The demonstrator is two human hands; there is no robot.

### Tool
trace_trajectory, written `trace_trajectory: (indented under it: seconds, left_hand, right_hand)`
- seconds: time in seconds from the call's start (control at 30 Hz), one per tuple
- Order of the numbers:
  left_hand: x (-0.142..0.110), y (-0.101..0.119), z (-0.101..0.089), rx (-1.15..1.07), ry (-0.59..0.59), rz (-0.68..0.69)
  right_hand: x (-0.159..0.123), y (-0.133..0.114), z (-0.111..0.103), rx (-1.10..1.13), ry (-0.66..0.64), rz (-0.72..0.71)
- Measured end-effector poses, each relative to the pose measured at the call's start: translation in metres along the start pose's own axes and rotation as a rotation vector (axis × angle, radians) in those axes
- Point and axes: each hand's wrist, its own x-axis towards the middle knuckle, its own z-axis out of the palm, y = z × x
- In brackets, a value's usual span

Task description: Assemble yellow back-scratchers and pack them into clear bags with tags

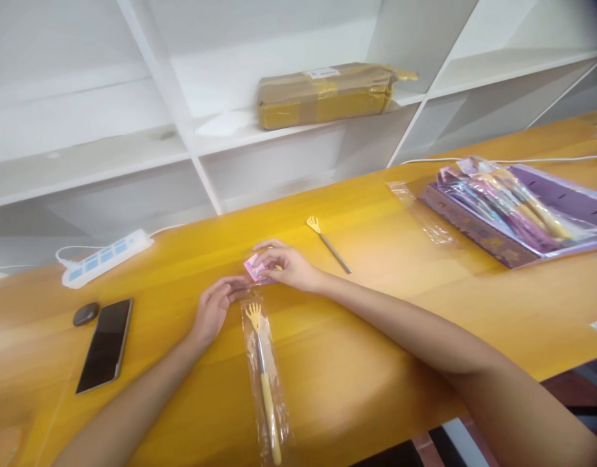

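My right hand [289, 267] has its thumb and fingers closed on a small pink printed card [255, 266] at the top end of a clear plastic sleeve [279, 389]. Beside it, my left hand [214, 310] lies with its fingers stretched towards the card's lower edge; whether they touch the sleeve I cannot tell. Inside the sleeve is a back scratcher [264, 373] with a yellow hand-shaped head, a metal rod and a pale yellow handle. Beyond my right hand, a second, shorter yellow-headed scratcher [333, 250] rests on the table without a wrapper.
A purple display box [478, 230] holds several wrapped scratchers at the right, with an empty plastic sleeve [422, 214] beside it. At the left are a power strip [108, 258], a phone [105, 347] and a small black object [86, 314]. A taped parcel [327, 97] sits on the shelf.
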Motion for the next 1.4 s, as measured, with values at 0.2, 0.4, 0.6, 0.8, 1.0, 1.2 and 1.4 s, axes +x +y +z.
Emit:
trace_trajectory:
  seconds: [0.2,0.4,0.6,0.8,1.0,1.2,1.4]
  left_hand:
    - [0.001,0.004,0.001,-0.074,-0.038,-0.027]
    - [0.003,0.004,-0.001,-0.085,-0.012,-0.056]
    - [0.004,0.002,-0.001,-0.11,-0.011,-0.058]
    - [0.004,0.004,-0.001,-0.096,-0.036,-0.061]
    - [0.004,0.001,-0.003,-0.126,-0.014,-0.07]
    - [0.004,0.001,-0.003,-0.119,-0.035,-0.079]
    - [0.004,0.002,-0.003,-0.108,-0.038,-0.088]
  right_hand:
    - [-0.001,-0.002,0.002,-0.154,0.015,-0.128]
    - [-0.004,-0.004,0.003,-0.382,-0.025,-0.144]
    - [-0.007,-0.004,0.004,-0.409,-0.085,-0.138]
    - [-0.008,-0.007,0.006,-0.426,-0.12,-0.08]
    - [-0.009,-0.007,0.006,-0.489,-0.147,-0.099]
    - [-0.009,-0.003,0.007,-0.585,-0.164,-0.22]
    - [-0.011,0.001,0.008,-0.649,-0.179,-0.244]
